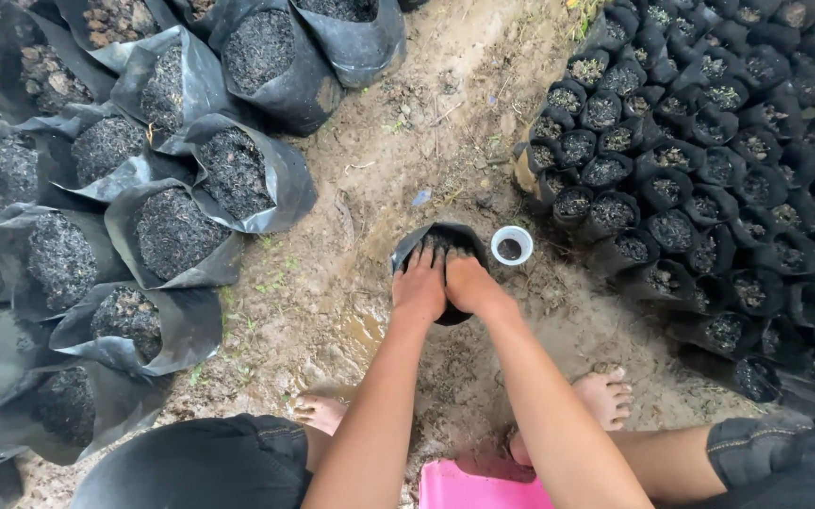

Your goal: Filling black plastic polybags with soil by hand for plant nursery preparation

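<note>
— What is all around?
— Big black bags (176, 231) of soil, then small ones (671, 231).
— Where are the hands?
— The left hand (419, 283) and right hand (470, 283) are together, flat on one black bag (417, 240) on the muddy ground (379, 151). A white cup (512, 245) stands just beside.

large soil-filled black bags (176, 231), small filled bags (699, 141), white cup (511, 245), pink stool (478, 485)

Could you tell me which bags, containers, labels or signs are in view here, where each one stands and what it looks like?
Small black bag: centre, on muddy ground, under left hand and right hand; soft, round-mouthed.
White cup: right of that bag; round, dark inside.
Large black bags: left; open, full of dark soil.
Small black bags: right; packed close together, soil-filled.
Pink container: bottom edge; partly visible.
No labels, signs or screens.
</note>
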